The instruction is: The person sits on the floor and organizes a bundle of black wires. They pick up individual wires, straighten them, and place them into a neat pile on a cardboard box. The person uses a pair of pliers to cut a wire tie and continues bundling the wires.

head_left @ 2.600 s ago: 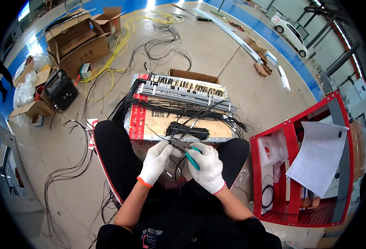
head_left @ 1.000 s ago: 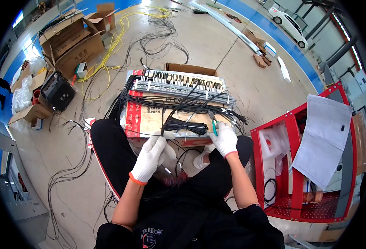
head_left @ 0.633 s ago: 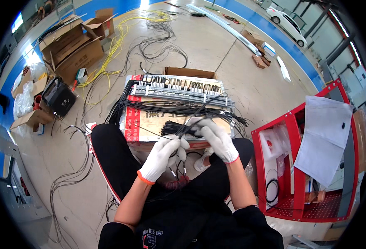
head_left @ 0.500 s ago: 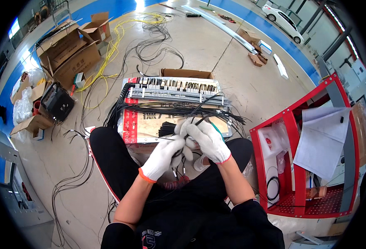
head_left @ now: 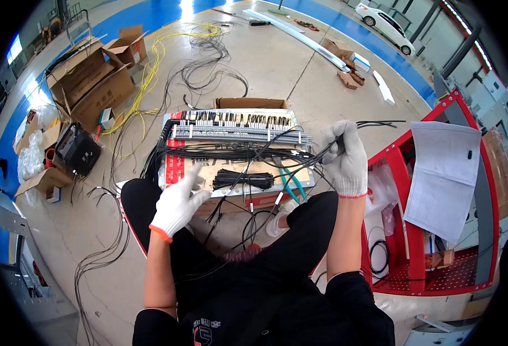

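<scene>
Gripping several thin, flexible black cables [head_left: 375, 123] in white-knit-gloved, pink-cuffed right hand [head_left: 346, 158] at 3 o'clock; pointing loose ends past fist toward 3 o'clock, trailing the rest toward 8 o'clock. Spreading fingers of white-knit-gloved, orange-cuffed left hand [head_left: 179, 202] at 8 o'clock, near box edge. Holding hands well apart. Showing long tan box with red printed strip [head_left: 213, 167] at 12 o'clock from lap. Showing on it: gray slotted rail [head_left: 236, 134] at its 12 o'clock, bundle of short, thin black strips [head_left: 242, 179] at its 6 o'clock, green-handled pliers [head_left: 297, 184] just beside bundle at 3 o'clock, handles splayed. Showing red metal frame [head_left: 412, 254] at 4 o'clock, creased white paper sheet [head_left: 444, 179] lying across it.
</scene>
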Action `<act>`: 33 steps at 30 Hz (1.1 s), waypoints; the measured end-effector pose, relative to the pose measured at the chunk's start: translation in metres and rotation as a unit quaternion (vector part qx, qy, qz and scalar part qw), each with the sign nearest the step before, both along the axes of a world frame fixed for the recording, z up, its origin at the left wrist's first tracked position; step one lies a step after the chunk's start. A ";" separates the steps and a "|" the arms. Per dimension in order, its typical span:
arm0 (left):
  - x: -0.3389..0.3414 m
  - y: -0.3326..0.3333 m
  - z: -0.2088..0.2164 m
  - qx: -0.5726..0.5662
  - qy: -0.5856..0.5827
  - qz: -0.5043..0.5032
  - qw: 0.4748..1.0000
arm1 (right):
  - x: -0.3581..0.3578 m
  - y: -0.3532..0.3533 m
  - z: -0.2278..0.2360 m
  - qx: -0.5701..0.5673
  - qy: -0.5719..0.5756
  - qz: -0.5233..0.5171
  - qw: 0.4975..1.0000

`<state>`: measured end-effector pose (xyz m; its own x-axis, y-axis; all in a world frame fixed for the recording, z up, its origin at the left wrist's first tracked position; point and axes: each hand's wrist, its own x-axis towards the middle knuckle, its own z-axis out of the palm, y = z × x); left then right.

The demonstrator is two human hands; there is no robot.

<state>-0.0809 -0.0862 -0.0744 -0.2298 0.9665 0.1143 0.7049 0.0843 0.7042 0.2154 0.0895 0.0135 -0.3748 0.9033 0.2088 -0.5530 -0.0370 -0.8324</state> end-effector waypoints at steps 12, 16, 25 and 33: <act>0.037 -0.094 -0.067 -0.290 -0.699 -0.150 0.637 | 0.004 0.075 -0.020 -0.009 0.400 0.220 0.890; 0.024 -0.097 -0.030 -0.207 -0.660 -0.201 0.694 | -0.002 0.109 -0.031 -0.029 0.400 0.180 0.898; 0.027 -0.160 -0.026 -0.061 -0.116 -0.022 0.991 | -0.001 0.024 -0.146 0.007 -0.414 -0.020 0.910; 0.002 -0.302 -0.152 -0.155 0.035 0.147 0.976 | 0.004 -0.155 -0.162 -0.078 -0.493 0.402 0.768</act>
